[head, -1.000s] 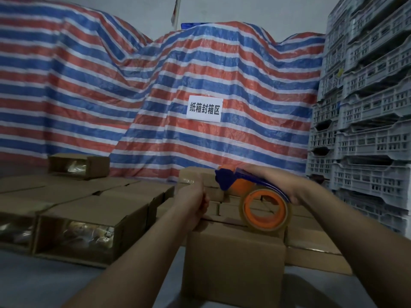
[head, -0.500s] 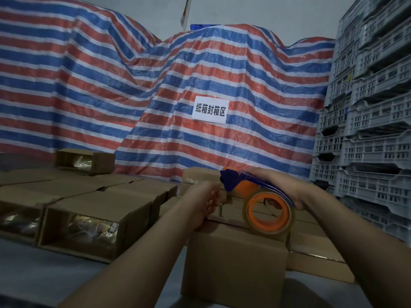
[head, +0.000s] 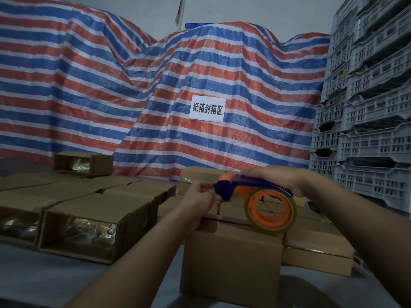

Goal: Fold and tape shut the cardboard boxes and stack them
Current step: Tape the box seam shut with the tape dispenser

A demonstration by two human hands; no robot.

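From the head view, the right hand [head: 275,178] grips the blue tape dispenser [head: 251,190] from above, fingers wrapped over its handle, its orange tape roll [head: 270,211] resting on the top of the near cardboard box [head: 231,261]. The left hand [head: 198,201] sits at the dispenser's front end, fingers curled as if pinching the tape there, though the tape itself is too faint to see. More boxes [head: 93,221] lie left, open ends facing near. A striped tarp [head: 133,96] hangs behind; grey crates [head: 367,107] stack on the right.
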